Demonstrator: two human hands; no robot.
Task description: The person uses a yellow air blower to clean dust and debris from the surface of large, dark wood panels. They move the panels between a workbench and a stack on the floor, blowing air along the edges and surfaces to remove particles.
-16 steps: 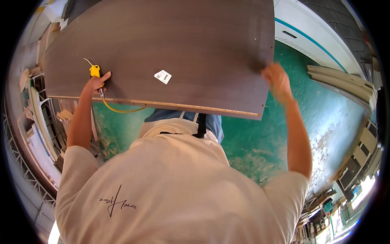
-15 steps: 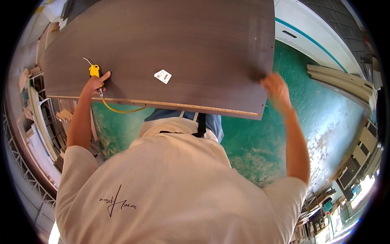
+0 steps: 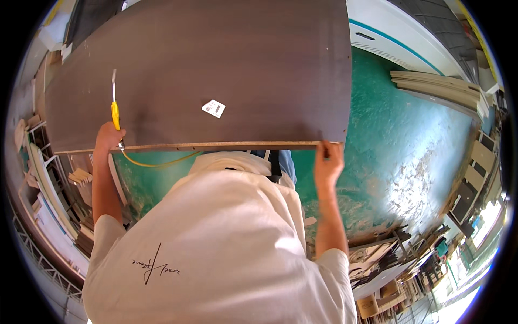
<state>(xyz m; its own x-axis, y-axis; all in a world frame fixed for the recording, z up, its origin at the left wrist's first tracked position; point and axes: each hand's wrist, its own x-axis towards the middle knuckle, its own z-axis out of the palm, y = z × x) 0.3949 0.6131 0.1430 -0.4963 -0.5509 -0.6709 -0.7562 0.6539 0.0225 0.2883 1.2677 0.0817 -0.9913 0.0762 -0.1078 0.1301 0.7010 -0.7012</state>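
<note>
Right hand (image 3: 328,164) moved: half a second back it was a blur at the panel's right-hand side; now it's at the near edge (image 3: 237,144), just in from the corner. Fingers curled and together at that edge. Can't tell if they pinch anything or just touch the board.

Brown panel (image 3: 216,59) spreads ahead of both hands, near edge running between them. Framing shifted too, so don't read the panel's new position in view as it having slid.

Left hand (image 3: 110,136) unchanged in role: wrapped round the yellow air gun (image 3: 115,112), at the panel's near edge. Gun has rolled, now seen narrow side on, nozzle (image 3: 114,81) pointing straight ahead of that hand over the board. Can't see whether the trigger is pressed. Hose (image 3: 156,164) loops off to the right of the left hand, below the edge.

White label (image 3: 213,108) sits flat between the hands, farther out, same spot on the board.

My read: right hand's attention has gone from the side to the near edge; gun is kept ready, left side of the board.
</note>
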